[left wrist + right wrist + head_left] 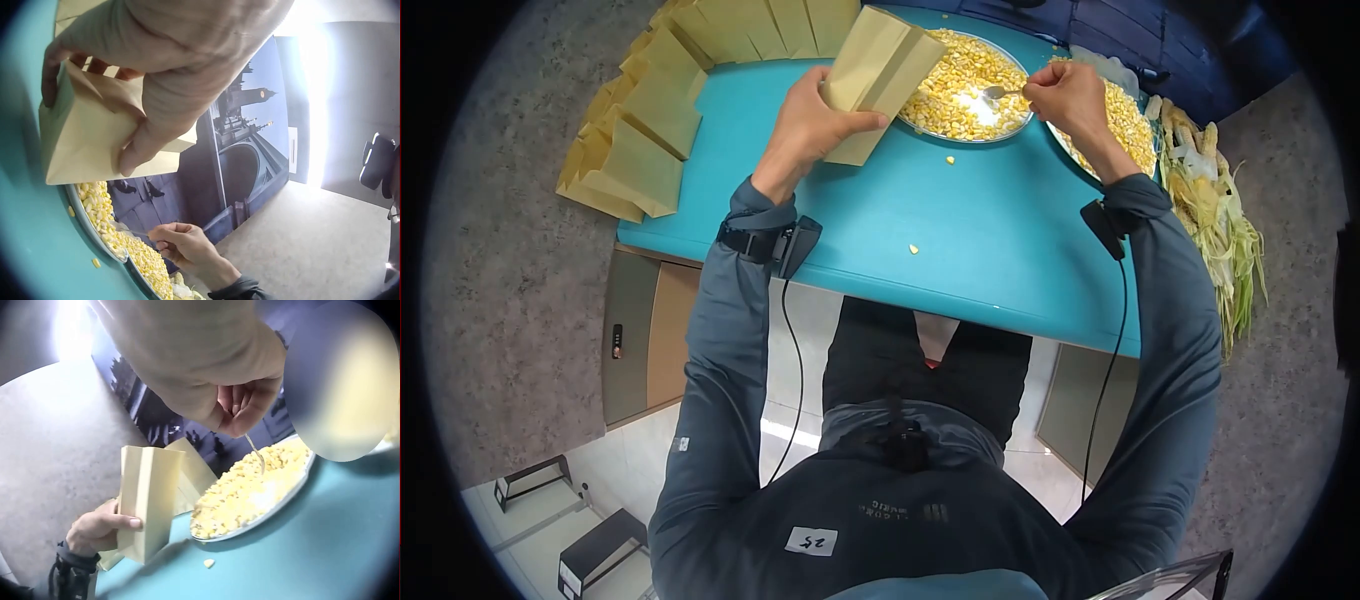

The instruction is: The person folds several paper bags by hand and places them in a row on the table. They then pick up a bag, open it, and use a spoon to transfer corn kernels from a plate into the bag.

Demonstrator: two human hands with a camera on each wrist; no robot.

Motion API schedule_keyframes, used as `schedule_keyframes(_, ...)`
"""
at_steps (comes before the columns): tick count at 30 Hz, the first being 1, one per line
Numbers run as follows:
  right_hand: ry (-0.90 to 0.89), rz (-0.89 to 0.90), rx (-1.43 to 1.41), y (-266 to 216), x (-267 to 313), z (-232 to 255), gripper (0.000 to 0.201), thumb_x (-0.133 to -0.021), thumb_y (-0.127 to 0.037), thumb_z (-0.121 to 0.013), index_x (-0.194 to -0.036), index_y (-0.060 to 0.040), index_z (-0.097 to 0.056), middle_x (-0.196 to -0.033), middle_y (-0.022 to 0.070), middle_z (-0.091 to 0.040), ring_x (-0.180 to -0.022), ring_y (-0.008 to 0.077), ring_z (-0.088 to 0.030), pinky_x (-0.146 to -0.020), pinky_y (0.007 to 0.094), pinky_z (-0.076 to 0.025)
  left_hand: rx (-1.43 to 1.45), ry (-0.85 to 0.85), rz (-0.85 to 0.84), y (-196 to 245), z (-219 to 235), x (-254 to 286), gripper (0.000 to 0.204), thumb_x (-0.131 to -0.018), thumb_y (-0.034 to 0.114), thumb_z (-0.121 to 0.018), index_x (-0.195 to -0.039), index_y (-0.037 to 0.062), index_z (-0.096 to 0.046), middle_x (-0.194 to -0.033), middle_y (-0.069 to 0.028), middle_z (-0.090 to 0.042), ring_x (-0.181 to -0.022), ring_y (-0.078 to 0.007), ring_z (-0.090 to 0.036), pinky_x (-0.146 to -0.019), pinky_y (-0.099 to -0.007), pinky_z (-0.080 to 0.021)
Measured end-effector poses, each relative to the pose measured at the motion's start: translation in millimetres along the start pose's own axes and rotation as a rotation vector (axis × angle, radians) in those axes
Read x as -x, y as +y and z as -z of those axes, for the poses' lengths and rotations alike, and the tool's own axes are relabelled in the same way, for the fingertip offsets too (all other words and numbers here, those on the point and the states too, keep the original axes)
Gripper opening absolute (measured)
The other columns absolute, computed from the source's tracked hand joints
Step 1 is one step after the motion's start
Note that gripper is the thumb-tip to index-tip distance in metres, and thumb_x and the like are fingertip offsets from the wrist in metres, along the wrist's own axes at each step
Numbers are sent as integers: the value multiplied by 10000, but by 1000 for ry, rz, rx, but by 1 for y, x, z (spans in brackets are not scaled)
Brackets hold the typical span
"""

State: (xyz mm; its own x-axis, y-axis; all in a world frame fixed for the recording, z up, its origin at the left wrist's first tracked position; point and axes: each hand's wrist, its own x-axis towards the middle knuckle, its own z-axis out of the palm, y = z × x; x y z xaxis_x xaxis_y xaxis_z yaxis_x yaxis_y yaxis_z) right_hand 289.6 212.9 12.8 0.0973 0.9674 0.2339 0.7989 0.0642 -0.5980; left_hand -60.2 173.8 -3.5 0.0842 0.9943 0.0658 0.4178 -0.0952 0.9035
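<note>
My left hand [812,118] grips a tan paper bag [878,75] and holds it upright at the near left rim of a metal plate [928,128] heaped with yellow corn kernels [960,75]. In the left wrist view the thumb and fingers wrap the paper bag [94,144]. My right hand [1068,92] pinches the handle of a metal spoon [1000,91] whose bowl lies in the kernels. The right wrist view shows the spoon [255,450] dipping into the corn [250,490], with the bag [145,500] to its left.
Several more paper bags [640,130] lie fanned along the far left of the teal table [980,230]. A second plate of corn [1130,120] sits at right, with husks and cobs [1215,210] beyond. Loose kernels [913,248] dot the tabletop.
</note>
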Motion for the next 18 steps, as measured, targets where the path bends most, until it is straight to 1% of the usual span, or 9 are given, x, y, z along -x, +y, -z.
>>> schedule_keyframes(2, -54, -166, -314, 10, -3, -18, 103, -811, -71, -826, -870, 12, -810, -790, 115, -795, -704, 150, -769, -653, 298, -634, -21, 7, 3, -2, 5, 2, 929, -695, 260, -1034, -1445, -44, -577, -1265, -184, -729, -1105, -264, -741, -965, -378, -600)
schedule_keyframes(4, -67, -171, -402, 8, -7, -39, 99, -829, -49, -845, -850, 34, -796, -804, 120, -789, -679, 160, -763, -627, 283, -645, -46, 17, 3, -3, 9, 3, 932, -695, 262, -1035, -1444, -46, -575, -1266, -186, -726, -1110, -265, -739, -966, -381, -600)
schedule_keyframes(6, -114, -275, -616, 2, -9, -58, 93, -842, -16, -858, -856, 48, -792, -808, 129, -783, -676, 167, -760, -640, 269, -653, -15, -7, 18, -3, 12, 4, 925, -696, 270, -1039, -1433, -44, -577, -1263, -180, -724, -1119, -259, -734, -972, -380, -598)
schedule_keyframes(7, -141, -318, -679, -2, -11, -65, 98, -870, 19, -847, -908, 82, -783, -869, 151, -785, -708, 174, -764, -651, 262, -660, -19, -7, 16, -3, 13, 5, 925, -696, 270, -1039, -1433, -44, -577, -1263, -180, -724, -1119, -259, -734, -972, -380, -598)
schedule_keyframes(8, -140, -316, -683, -3, -13, -67, 98, -870, 19, -847, -908, 82, -783, -869, 151, -785, -708, 174, -764, -651, 262, -660, -13, -8, 14, -4, 14, 6, 919, -695, 266, -1041, -1429, -39, -580, -1263, -178, -724, -1126, -258, -731, -972, -380, -598)
schedule_keyframes(10, -159, -451, -868, -6, -18, -73, 125, -894, 32, -828, -975, 109, -772, -930, 158, -779, -760, 172, -763, -681, 255, -670, -9, -7, 10, -5, 16, 6, 913, -693, 262, -1043, -1424, -34, -583, -1263, -176, -723, -1133, -257, -728, -971, -379, -598)
schedule_keyframes(11, -173, -475, -879, -5, -19, -72, 141, -921, 43, -804, -1030, 122, -761, -976, 155, -772, -799, 174, -757, -704, 252, -677, -21, -3, 10, -7, 17, 6, 918, -691, 252, -1045, -1430, -31, -578, -1269, -177, -719, -1135, -256, -726, -978, -380, -596)
schedule_keyframes(15, -200, -487, -918, 1, -20, -58, 142, -925, 47, -795, -1045, 115, -757, -953, 138, -769, -783, 168, -747, -713, 251, -677, -55, 18, 23, -8, 16, 5, 944, -683, 223, -1047, -1449, -27, -555, -1288, -175, -706, -1151, -261, -718, -1003, -382, -588)
schedule_keyframes(18, -148, -459, -954, -4, -13, -37, 146, -921, 47, -794, -1050, 99, -749, -935, 124, -766, -773, 161, -742, -722, 252, -675, -66, -12, 20, -6, 13, 4, 954, -679, 215, -1047, -1453, -27, -545, -1292, -173, -700, -1163, -270, -715, -1021, -383, -582)
